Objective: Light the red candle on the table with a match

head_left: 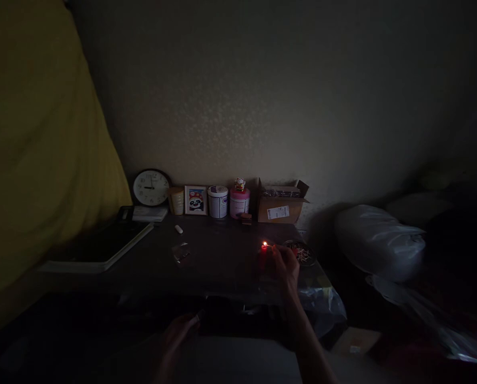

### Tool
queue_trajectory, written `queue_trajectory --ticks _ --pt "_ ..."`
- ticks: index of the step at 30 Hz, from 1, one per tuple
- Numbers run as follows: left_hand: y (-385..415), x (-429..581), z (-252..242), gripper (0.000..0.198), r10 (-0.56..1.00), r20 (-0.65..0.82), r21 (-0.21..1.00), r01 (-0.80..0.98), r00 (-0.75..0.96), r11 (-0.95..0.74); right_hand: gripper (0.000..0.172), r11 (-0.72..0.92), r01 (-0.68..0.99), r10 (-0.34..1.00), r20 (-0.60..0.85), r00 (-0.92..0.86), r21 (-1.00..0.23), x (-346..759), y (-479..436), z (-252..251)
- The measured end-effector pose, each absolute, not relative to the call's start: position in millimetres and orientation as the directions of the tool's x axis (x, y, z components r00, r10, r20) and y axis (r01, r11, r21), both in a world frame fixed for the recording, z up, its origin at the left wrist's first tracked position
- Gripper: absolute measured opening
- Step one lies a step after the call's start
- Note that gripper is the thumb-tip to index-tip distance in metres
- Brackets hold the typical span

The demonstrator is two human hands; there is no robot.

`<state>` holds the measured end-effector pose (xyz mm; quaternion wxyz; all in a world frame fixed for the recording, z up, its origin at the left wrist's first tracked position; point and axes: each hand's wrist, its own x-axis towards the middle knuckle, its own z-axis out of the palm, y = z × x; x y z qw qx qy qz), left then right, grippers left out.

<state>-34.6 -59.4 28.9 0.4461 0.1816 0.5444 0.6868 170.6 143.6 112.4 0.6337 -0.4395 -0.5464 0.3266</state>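
My right hand (286,264) pinches a thin matchstick (269,245) between thumb and fingertips. The match meets a small bright flame at the top of a red candle (263,258), which stands upright on the dark table (222,250). From this view I cannot tell whether the flame is on the match, the wick or both. Just behind that hand lies a round dish (308,257) with many small sticks in it. Low in front of the table edge, my left hand (178,333) is closed around a small dark box (200,314), dim and partly hidden by the fingers.
Along the wall stand a clock (151,188), a framed panda picture (196,200), a white tin (217,202), a pink-lidded tin (239,205) and an open carton (280,208). A small plastic packet (181,254) lies left of the candle. At right is a white bag (378,242).
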Motion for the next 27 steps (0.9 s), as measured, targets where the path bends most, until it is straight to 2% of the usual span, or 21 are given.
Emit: queue_trajectory --ticks 6,11,16,22,27 --pt "-61 -37 28 0.038 0.850 -0.193 0.930 -0.367 -0.490 -0.001 0.033 0.405 0.071 0.892 0.411 0.187 -0.911 170 143 112" --pt "-66 -36 42 0.031 0.848 -0.225 0.922 -0.385 -0.480 0.027 0.033 0.403 0.084 0.890 0.411 0.196 -0.911 170 145 112" --pt "-68 -35 45 0.035 0.847 -0.183 0.943 -0.331 -0.499 0.008 0.032 0.403 0.089 0.889 0.413 0.200 -0.911 170 145 112" --pt "-61 -34 40 0.035 0.813 -0.270 0.915 -0.402 -0.515 0.049 0.029 0.402 0.074 0.890 0.408 0.203 -0.913 170 144 114" --pt "-63 -33 40 0.031 0.830 -0.235 0.919 -0.395 -0.506 0.019 0.028 0.393 0.038 0.898 0.392 0.199 -0.919 170 140 116"
